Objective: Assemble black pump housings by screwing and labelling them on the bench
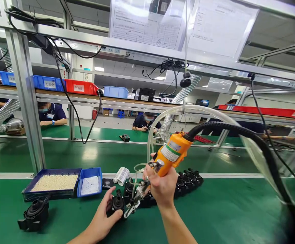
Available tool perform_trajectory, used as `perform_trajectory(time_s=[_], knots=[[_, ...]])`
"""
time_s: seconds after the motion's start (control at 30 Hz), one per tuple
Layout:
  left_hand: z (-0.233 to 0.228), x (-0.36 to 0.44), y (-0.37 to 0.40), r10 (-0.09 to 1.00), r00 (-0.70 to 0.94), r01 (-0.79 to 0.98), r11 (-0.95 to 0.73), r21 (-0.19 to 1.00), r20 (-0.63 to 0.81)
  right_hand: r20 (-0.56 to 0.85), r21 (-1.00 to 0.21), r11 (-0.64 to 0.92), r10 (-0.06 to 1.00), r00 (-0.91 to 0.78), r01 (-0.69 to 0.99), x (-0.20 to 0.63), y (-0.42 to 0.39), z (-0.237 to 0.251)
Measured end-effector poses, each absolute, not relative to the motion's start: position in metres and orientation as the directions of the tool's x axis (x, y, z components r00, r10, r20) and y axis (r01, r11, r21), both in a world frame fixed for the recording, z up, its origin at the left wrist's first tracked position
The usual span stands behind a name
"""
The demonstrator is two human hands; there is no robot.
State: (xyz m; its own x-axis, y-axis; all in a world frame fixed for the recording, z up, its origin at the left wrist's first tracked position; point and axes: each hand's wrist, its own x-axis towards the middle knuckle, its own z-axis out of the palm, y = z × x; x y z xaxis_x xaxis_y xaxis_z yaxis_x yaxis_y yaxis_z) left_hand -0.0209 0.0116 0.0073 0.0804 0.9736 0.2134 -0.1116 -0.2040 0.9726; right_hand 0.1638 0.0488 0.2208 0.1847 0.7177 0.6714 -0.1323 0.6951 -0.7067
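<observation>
My right hand [161,188] grips an orange powered screwdriver [171,152] with a black hose and a clear tube running off to the right. Its metal tip [133,203] points down and left, right beside a black plastic part [117,202]. My left hand [104,217] holds that black part on the green mat. Behind the hands a row of several similar black parts [188,179] lies in a line.
A blue tray of small white pieces [52,183] and a smaller blue tray [89,184] sit at the left. Another black part [34,213] lies at the near left. A white roll [121,175] stands behind. Other people work across the green conveyor [99,156].
</observation>
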Motion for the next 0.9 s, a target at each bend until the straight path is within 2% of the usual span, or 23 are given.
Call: perform_trajectory(time_s=[0.3, 0.73, 0.9], knots=[[0.011, -0.020, 0.012, 0.974, 0.088, -0.160, -0.193, 0.968, 0.209, 0.623, -0.730, 0.636, 0.770, 0.141, -0.249, 0.141, 0.059, 0.210], [0.011, -0.022, 0.016, 0.986, 0.076, -0.277, -0.120, 0.953, 0.147, 0.600, -0.789, 0.598, 0.799, 0.038, -0.143, 0.114, 0.050, 0.209], [0.010, -0.022, 0.016, 0.985, 0.057, -0.258, -0.144, 0.955, 0.164, 0.610, -0.782, 0.609, 0.791, 0.034, -0.130, 0.111, 0.046, 0.208]])
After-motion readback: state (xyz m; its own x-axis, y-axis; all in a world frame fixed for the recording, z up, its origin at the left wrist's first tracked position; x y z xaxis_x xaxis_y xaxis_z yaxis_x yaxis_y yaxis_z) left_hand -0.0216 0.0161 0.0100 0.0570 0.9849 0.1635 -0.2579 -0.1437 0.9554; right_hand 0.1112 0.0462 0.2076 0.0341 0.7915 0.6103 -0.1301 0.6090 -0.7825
